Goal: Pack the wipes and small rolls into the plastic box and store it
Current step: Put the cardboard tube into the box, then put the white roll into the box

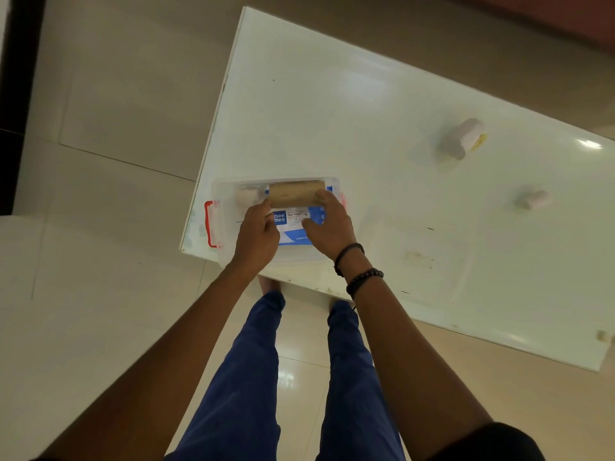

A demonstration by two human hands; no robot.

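A clear plastic box [223, 207] with red latches stands at the near left corner of the white table [332, 104]. Inside lies a blue and white wet wipes pack [294, 217] and a small white roll [248, 194] at the far left. A brown cardboard roll [296, 193] lies across the far side of the box, over the wipes. My left hand [256, 236] grips its left end and my right hand [327, 226] its right end. Two more white rolls lie on the table to the right, a larger roll [461, 138] and a smaller roll [533, 199].
The box's clear lid [419, 257] lies flat on the table just right of the box. The table's near edge runs by my legs, with tiled floor to the left and below. A dark doorway edge is at the far left.
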